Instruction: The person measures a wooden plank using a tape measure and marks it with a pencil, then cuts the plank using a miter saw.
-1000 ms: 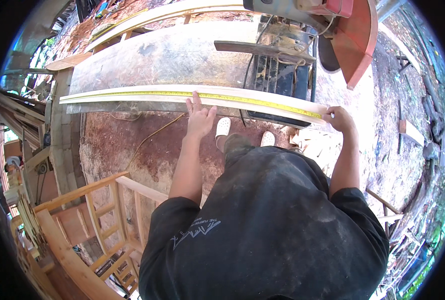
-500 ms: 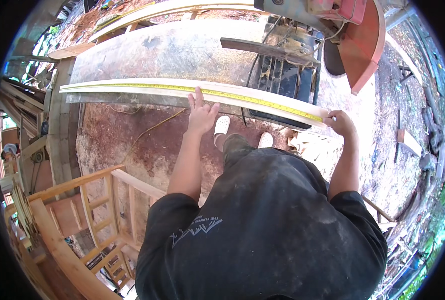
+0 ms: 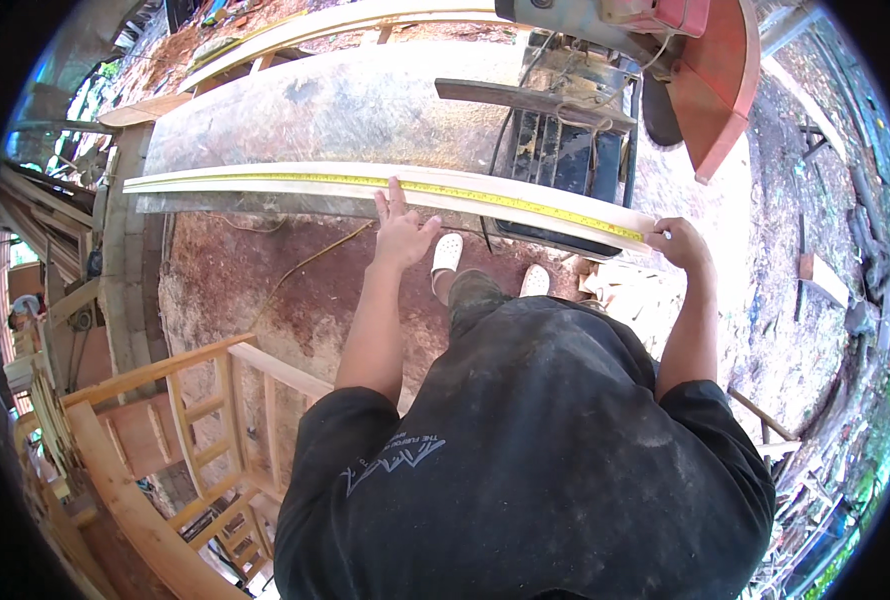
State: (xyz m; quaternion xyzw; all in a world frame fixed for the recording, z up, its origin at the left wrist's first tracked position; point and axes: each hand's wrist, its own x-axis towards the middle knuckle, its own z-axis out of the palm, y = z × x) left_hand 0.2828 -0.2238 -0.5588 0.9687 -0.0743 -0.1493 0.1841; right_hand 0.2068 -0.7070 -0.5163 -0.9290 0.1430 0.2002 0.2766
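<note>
A long pale wooden strip [image 3: 525, 193] lies across the worktop, and a yellow tape measure [image 3: 505, 200] is stretched along it. Pinching the tape at the strip's right end is my right hand [image 3: 681, 243]. A small whitish object [image 3: 668, 236] pokes out between its fingers, too small to name. My left hand [image 3: 401, 236] rests at the strip's near edge with fingers spread, one fingertip touching the tape. The tape's far left end is too thin to make out.
A saw with an orange guard [image 3: 715, 100] stands at the upper right over a dark metal base [image 3: 555, 160]. The grey worktop [image 3: 315, 110] reaches left. Wooden frames [image 3: 205, 420] stand at the lower left. A yellowish cord [image 3: 315, 255] lies on the floor.
The whole view has shifted very slightly. Both hands keep their places on the strip and the tape.
</note>
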